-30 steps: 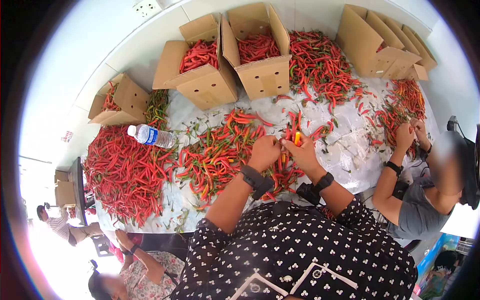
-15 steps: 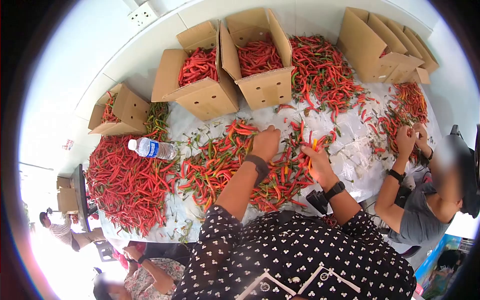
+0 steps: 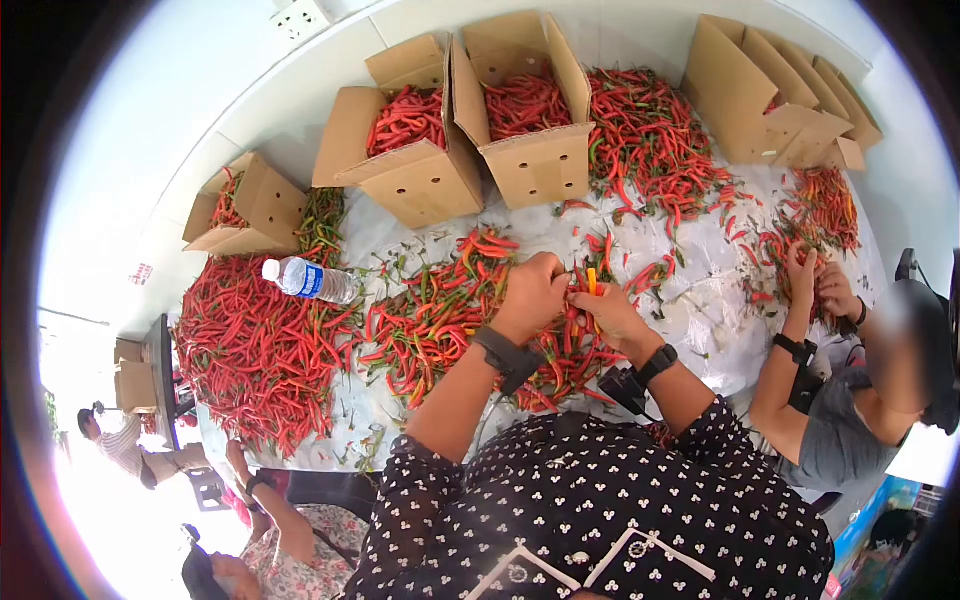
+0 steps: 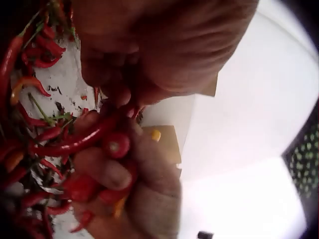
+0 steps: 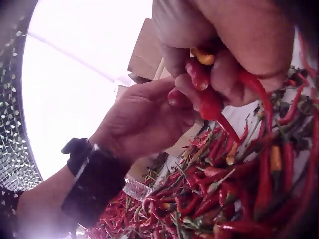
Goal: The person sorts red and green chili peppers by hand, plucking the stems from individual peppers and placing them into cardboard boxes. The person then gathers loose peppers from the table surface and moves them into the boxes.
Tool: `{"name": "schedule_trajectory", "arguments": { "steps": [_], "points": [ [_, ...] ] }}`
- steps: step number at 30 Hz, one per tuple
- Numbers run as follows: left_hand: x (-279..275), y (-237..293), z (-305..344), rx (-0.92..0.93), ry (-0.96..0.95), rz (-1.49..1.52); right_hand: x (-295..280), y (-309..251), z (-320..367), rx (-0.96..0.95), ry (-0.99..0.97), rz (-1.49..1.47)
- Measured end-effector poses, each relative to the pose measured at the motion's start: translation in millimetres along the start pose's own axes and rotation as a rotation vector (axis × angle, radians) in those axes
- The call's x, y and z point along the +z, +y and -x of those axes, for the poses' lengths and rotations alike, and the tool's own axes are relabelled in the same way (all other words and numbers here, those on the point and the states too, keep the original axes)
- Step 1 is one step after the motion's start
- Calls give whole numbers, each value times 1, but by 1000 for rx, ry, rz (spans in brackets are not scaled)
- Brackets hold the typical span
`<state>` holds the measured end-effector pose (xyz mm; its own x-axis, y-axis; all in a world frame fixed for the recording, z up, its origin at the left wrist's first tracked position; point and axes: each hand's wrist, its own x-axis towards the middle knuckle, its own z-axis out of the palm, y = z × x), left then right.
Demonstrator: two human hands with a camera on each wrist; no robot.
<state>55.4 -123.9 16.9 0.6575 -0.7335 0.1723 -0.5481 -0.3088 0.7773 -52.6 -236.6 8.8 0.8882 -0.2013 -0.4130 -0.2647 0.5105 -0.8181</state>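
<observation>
Over the middle pile of chili peppers [image 3: 440, 330], both hands meet close together in the head view. My right hand [image 3: 615, 318] grips a small bunch of chilies, mostly red, with a yellow chili [image 3: 592, 281] poking up past its fingers. The bunch's blunt red ends [image 5: 198, 74] show between the curled fingers in the right wrist view. My left hand [image 3: 533, 298], fingers curled, pinches the end of a long, glossy red chili [image 4: 82, 140] right beside the bunch. That chili lies across the right hand's fingers in the left wrist view.
A plastic water bottle [image 3: 312, 280] lies on the big left heap of chilies [image 3: 255, 365]. Cardboard boxes of chilies [image 3: 425, 190] stand along the wall, with another heap [image 3: 655, 140] beside them. On the right, another person's hands [image 3: 815, 280] work over a smaller pile.
Half a second ago my left hand was over the pile, apart from the right hand; now it is back against it. My right hand has shifted slightly left, still gripping its chilies.
</observation>
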Motion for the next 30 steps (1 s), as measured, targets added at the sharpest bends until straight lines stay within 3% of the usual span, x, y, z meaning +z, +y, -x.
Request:
{"name": "schedule_trajectory", "arguments": {
  "steps": [2,3,5,9,11,12,14,20,24,30],
  "points": [
    [3,1,-1,252,86,-255,0,1,-2,53,3,3],
    [1,3,-3,249,91,-260,0,4,-5,43,14,-28],
    [-3,6,-7,345,9,-615,-4,8,-5,35,23,-62],
    [-7,-48,-29,169,-97,-717,-12,5,2,120,51,6],
    [-29,-63,-39,158,-11,-575,-19,7,2,30,131,-232],
    [-39,-66,-39,161,-17,-573,-28,1,7,96,19,-283],
    [-53,-66,-37,114,-173,-832,-34,5,3,121,21,-349],
    [-51,-70,-28,-25,-274,-973,-25,6,-3,134,-12,-501],
    [-52,-76,-24,11,-308,-970,-20,9,-2,133,-47,-428],
    [-56,-57,-10,-16,41,-508,-8,13,-10,74,-19,-368]
  ]
}}
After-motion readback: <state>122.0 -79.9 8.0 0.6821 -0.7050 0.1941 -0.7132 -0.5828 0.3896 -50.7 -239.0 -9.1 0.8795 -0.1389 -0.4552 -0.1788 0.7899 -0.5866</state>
